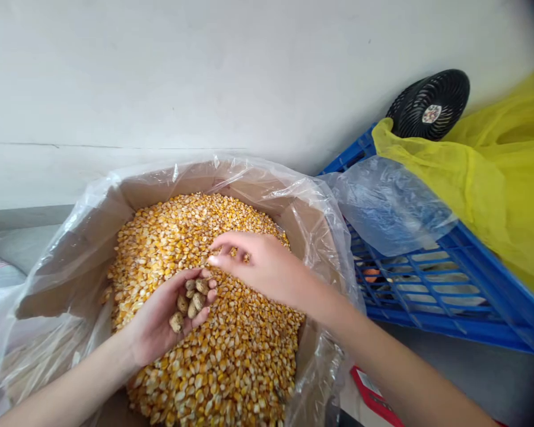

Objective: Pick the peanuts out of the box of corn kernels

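Observation:
Several peanuts in their shells [196,300] rest in the cupped palm of my left hand [160,314], whose fingers curl round them. My right hand [258,261] is just above the corn, right of and slightly beyond the left. Its thumb and index finger curve toward each other with a small gap at the tips, and nothing shows between them; the other fingers are mostly hidden. Below both hands lies a large heap of loose yellow corn kernels [222,350]. A cardboard box lined with a clear plastic bag [324,231] holds the corn.
A blue plastic crate [471,249] stands at the right, with a clear plastic bag [391,201] over its edge. Yellow mesh [493,178] and a black fan [431,110] are on top. Behind the box rises a white wall [182,77]. A red item [374,397] lies lower right.

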`<control>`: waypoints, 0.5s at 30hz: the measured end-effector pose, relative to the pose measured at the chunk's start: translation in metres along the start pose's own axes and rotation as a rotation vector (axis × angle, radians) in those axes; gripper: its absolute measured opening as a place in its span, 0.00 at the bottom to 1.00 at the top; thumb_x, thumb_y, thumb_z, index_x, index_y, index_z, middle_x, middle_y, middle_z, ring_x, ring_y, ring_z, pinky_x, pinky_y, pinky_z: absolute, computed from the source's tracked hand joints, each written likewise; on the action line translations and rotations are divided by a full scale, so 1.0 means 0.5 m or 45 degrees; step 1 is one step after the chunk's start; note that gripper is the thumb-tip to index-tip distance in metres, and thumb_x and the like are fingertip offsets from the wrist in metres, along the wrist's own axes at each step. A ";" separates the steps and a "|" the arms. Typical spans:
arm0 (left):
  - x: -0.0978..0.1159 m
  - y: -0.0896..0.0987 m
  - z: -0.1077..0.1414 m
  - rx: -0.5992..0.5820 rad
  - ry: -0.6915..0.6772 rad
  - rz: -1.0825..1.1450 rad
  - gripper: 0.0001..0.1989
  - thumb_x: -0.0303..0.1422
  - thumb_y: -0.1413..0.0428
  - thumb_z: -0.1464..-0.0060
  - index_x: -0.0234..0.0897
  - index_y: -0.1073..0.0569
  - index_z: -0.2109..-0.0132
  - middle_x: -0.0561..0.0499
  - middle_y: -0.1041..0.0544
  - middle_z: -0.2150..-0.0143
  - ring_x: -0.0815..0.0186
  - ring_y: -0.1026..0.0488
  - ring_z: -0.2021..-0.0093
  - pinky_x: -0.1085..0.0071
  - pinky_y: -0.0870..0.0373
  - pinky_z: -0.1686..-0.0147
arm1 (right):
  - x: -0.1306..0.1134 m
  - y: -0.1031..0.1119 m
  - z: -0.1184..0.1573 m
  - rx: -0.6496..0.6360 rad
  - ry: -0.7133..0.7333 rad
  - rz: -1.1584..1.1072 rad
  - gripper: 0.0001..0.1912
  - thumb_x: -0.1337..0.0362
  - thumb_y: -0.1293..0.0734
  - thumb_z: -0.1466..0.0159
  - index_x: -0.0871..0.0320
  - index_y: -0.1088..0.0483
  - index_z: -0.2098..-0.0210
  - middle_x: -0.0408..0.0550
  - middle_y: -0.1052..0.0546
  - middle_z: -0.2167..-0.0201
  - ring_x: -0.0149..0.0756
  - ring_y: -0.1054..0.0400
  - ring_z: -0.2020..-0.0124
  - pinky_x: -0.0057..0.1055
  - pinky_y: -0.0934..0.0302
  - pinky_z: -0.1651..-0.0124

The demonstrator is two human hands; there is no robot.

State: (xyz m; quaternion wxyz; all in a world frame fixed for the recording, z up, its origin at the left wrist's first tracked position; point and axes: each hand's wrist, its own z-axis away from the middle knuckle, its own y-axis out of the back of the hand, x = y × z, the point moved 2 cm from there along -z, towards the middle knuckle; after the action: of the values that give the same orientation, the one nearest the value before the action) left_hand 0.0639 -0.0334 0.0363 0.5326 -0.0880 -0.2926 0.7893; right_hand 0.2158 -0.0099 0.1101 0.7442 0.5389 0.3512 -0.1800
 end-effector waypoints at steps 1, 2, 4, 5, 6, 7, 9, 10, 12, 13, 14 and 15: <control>0.000 0.000 0.000 -0.016 0.009 -0.008 0.03 0.27 0.50 0.51 0.33 0.32 0.68 0.50 0.29 0.72 0.71 0.29 0.75 0.77 0.31 0.82 | 0.016 0.021 0.002 0.018 -0.063 0.030 0.13 0.57 0.43 0.42 0.51 0.33 0.60 0.41 0.28 0.63 0.29 0.35 0.66 0.27 0.43 0.63; 0.001 0.000 0.000 -0.032 0.014 -0.013 0.03 0.27 0.50 0.51 0.33 0.32 0.68 0.51 0.29 0.72 0.72 0.30 0.76 0.78 0.32 0.83 | 0.035 0.040 0.006 0.037 -0.135 0.071 0.13 0.57 0.44 0.41 0.52 0.34 0.60 0.42 0.28 0.62 0.30 0.35 0.65 0.27 0.43 0.63; 0.002 -0.001 0.000 -0.046 0.013 -0.015 0.02 0.26 0.49 0.52 0.34 0.32 0.69 0.52 0.31 0.73 0.74 0.32 0.78 0.80 0.34 0.85 | 0.077 0.064 0.022 0.020 -0.303 0.188 0.14 0.59 0.45 0.40 0.54 0.33 0.61 0.44 0.28 0.63 0.30 0.34 0.65 0.28 0.43 0.62; 0.002 -0.001 0.001 -0.050 0.011 -0.015 0.02 0.26 0.50 0.52 0.34 0.33 0.69 0.52 0.32 0.73 0.74 0.32 0.78 0.80 0.34 0.85 | 0.098 0.066 0.035 -0.039 -0.391 0.256 0.13 0.60 0.45 0.40 0.55 0.32 0.62 0.45 0.27 0.64 0.31 0.34 0.66 0.28 0.43 0.62; 0.003 -0.001 0.001 -0.053 0.010 -0.016 0.02 0.27 0.50 0.52 0.33 0.33 0.69 0.52 0.32 0.73 0.74 0.32 0.78 0.80 0.35 0.86 | 0.116 0.061 0.050 -0.137 -0.471 0.323 0.13 0.62 0.45 0.41 0.56 0.32 0.63 0.46 0.27 0.65 0.32 0.33 0.67 0.28 0.43 0.63; 0.003 -0.001 0.001 -0.057 0.011 -0.018 0.02 0.27 0.50 0.51 0.33 0.33 0.69 0.52 0.33 0.73 0.74 0.33 0.78 0.80 0.35 0.86 | 0.131 0.049 0.066 -0.267 -0.537 0.387 0.12 0.64 0.44 0.42 0.57 0.31 0.64 0.47 0.26 0.67 0.33 0.33 0.67 0.28 0.42 0.63; 0.004 -0.001 0.002 -0.062 0.004 -0.026 0.02 0.26 0.50 0.51 0.33 0.33 0.69 0.52 0.33 0.73 0.74 0.33 0.79 0.81 0.35 0.86 | 0.150 0.013 0.101 -0.571 -0.611 0.512 0.12 0.68 0.42 0.45 0.60 0.30 0.65 0.50 0.26 0.68 0.37 0.32 0.67 0.30 0.41 0.64; 0.004 -0.002 0.003 -0.064 0.001 -0.031 0.02 0.26 0.51 0.51 0.33 0.34 0.70 0.52 0.33 0.74 0.75 0.34 0.79 0.81 0.36 0.86 | 0.154 -0.007 0.117 -0.722 -0.628 0.580 0.12 0.70 0.41 0.47 0.61 0.29 0.65 0.52 0.26 0.67 0.39 0.32 0.66 0.31 0.41 0.64; 0.004 -0.004 0.003 -0.065 -0.002 -0.039 0.02 0.26 0.51 0.51 0.33 0.34 0.70 0.52 0.34 0.74 0.75 0.34 0.80 0.81 0.36 0.86 | 0.158 -0.047 0.142 -0.986 -0.653 0.688 0.13 0.73 0.41 0.49 0.65 0.28 0.66 0.58 0.26 0.67 0.45 0.32 0.65 0.34 0.40 0.64; 0.004 -0.006 0.003 -0.065 -0.002 -0.041 0.02 0.26 0.51 0.51 0.33 0.34 0.70 0.52 0.34 0.75 0.75 0.35 0.80 0.81 0.37 0.87 | 0.160 -0.065 0.151 -1.074 -0.672 0.704 0.13 0.73 0.41 0.50 0.66 0.28 0.67 0.60 0.26 0.67 0.47 0.32 0.64 0.36 0.40 0.63; 0.004 -0.007 0.004 -0.064 0.003 -0.041 0.03 0.26 0.51 0.51 0.33 0.34 0.71 0.52 0.34 0.75 0.75 0.35 0.80 0.82 0.37 0.87 | 0.163 -0.083 0.158 -1.132 -0.721 0.676 0.12 0.73 0.40 0.50 0.67 0.28 0.69 0.61 0.26 0.68 0.49 0.32 0.64 0.38 0.39 0.63; 0.004 -0.008 0.004 -0.061 0.007 -0.038 0.03 0.26 0.51 0.51 0.33 0.34 0.71 0.53 0.35 0.75 0.75 0.35 0.80 0.82 0.37 0.87 | 0.168 -0.100 0.163 -1.148 -0.808 0.584 0.10 0.72 0.40 0.51 0.67 0.28 0.71 0.61 0.26 0.69 0.50 0.32 0.64 0.39 0.39 0.63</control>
State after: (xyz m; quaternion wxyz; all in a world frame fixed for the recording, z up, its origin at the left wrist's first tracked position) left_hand 0.0654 -0.0313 0.0403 0.5430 -0.0987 -0.3112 0.7737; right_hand 0.2680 -0.0939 0.0301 0.9880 0.1518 0.0280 -0.0001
